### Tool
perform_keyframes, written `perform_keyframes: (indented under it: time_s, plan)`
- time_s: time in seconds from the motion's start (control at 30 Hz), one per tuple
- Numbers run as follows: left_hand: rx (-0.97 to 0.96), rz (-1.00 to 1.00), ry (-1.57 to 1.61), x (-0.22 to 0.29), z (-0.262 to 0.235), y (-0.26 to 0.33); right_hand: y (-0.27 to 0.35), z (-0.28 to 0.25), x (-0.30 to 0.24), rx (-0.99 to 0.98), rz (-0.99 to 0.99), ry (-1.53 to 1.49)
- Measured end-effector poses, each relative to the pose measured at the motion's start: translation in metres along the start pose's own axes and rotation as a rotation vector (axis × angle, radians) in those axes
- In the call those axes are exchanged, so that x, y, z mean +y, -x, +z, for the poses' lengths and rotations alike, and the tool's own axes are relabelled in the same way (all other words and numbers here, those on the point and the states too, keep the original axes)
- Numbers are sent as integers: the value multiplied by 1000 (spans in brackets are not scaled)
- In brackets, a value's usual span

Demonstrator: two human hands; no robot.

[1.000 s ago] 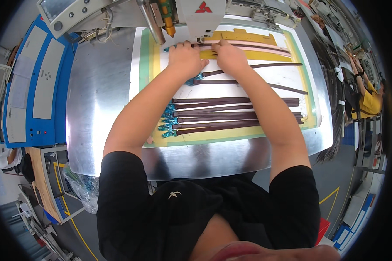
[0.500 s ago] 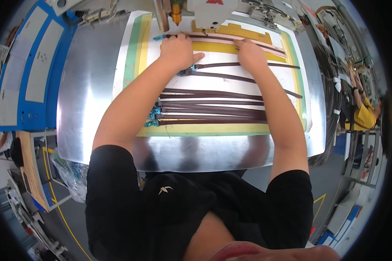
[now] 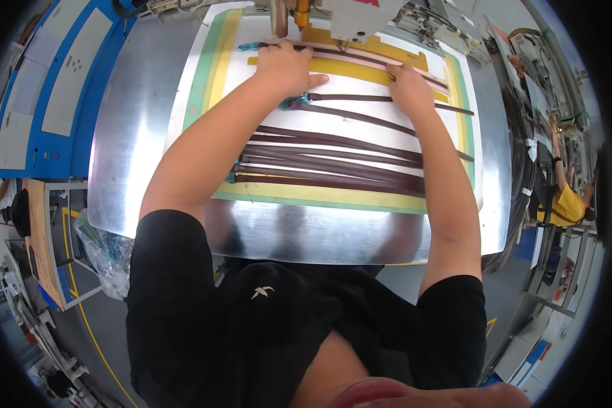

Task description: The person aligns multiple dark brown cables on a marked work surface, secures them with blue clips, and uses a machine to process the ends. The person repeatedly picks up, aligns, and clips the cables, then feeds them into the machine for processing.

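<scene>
Dark brown straps with shiny blue ends lie on a white sheet (image 3: 204,146) on a metal table. The farthest strap (image 3: 330,50) runs along a slot between yellow template strips (image 3: 350,71); its blue end (image 3: 249,46) sticks out left of my left hand (image 3: 284,69). That hand rests on the strap with its fingers laid down and its thumb stretched out to the right. Farther right, my right hand (image 3: 411,90) has its fingers bunched at the same strap, the fingertips partly hidden. Nearer me lies a strap pair (image 3: 350,97) with a blue joined end (image 3: 296,101).
Several more dark straps (image 3: 333,156) lie nearer me, crossed by my forearms. Over the template's far edge hangs a white machine head (image 3: 360,24) with an orange-brown cylinder (image 3: 302,12). A blue cabinet (image 3: 54,81) stands left; a person in yellow (image 3: 568,204) is far right.
The view has shifted a little, so machine head and template appear farther right. Both hands stay at the far strap, and my left thumb still points right.
</scene>
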State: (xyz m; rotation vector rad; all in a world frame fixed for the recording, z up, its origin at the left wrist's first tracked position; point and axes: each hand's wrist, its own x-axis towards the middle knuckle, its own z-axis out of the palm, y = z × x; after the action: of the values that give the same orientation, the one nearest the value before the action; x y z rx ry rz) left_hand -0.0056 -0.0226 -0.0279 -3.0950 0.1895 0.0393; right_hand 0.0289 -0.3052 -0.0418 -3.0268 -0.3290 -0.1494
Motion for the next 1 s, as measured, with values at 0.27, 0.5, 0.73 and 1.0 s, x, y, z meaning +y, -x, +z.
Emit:
perform_keyframes:
  time_s: [0.27,0.5,0.73,1.0]
  plan:
    - [-33,-44,102,34,-5,-9,3,2,-1,33,-30,-20]
    - [-108,-11,105,70,-14,-20,5,-3,-1,26,-58,-19]
    - [-108,77,48,103,-19,-28,5,2,6,60,-92,-41]
    - [-62,8,41,109,-12,-22,8,4,28,78,-69,-100]
